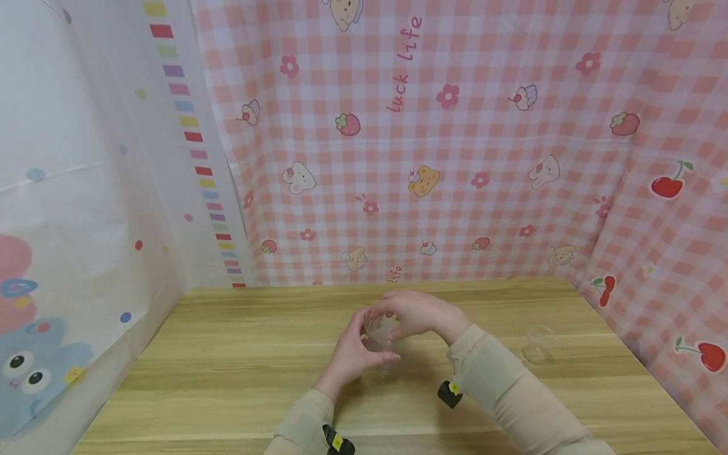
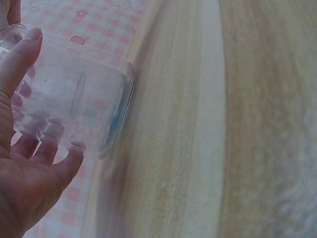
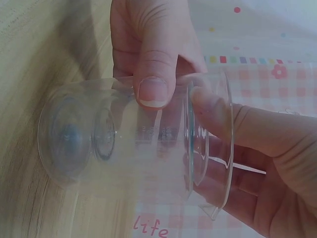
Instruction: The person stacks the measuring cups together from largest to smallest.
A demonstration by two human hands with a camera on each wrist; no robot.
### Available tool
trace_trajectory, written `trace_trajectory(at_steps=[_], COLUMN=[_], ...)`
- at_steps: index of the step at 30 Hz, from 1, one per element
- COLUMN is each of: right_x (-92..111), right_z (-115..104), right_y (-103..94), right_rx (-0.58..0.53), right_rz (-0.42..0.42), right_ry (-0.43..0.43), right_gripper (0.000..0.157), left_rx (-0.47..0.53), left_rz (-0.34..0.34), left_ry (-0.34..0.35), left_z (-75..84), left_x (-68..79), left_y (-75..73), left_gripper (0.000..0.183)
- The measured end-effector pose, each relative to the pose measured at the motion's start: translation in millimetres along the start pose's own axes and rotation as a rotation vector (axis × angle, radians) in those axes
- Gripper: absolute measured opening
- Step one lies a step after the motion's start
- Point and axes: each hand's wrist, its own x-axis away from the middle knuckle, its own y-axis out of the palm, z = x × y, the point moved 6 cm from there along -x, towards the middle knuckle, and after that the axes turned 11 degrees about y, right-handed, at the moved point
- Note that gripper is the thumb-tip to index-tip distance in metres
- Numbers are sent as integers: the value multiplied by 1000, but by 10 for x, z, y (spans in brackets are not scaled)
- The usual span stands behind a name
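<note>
A large clear beaker (image 3: 148, 168) with printed graduation marks stands on the table, with smaller clear vessels nested in it. My left hand (image 1: 354, 355) grips its outer wall, and in the left wrist view the thumb and fingers (image 2: 47, 151) curl round the beaker (image 2: 94, 99). From above, my right hand (image 1: 418, 313) pinches at the rims at the top; in the right wrist view its thumb (image 3: 210, 111) shows through the clear wall. One rim with a pouring lip (image 3: 210, 212) sits higher than the other. How many vessels are nested is hard to tell.
Another clear cup or beaker (image 1: 537, 346) stands apart on the right of the wooden table (image 1: 239, 379). Pink checked cloth (image 1: 387, 158) hangs behind the table and on the right, white patterned cloth (image 1: 91, 126) on the left.
</note>
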Motion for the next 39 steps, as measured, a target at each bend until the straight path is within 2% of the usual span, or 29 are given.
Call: trace_trajectory(at_steps=[9,18,39], right_x=[-15,-23,-35], right_z=[14,38,30], right_y=[14,26,41], right_rx=[15,22,31], right_rz=[-8,-5,-28], right_ry=[-14,-24,14], right_gripper=[44,45,46], left_rx=[3,6,-5], left_rz=[2,-2,0], left_ry=[24,12,1], left_z=[-10,1,2], left_x=[-2,-2,4], left_y=[-2,4,5], left_gripper=[86,85,87])
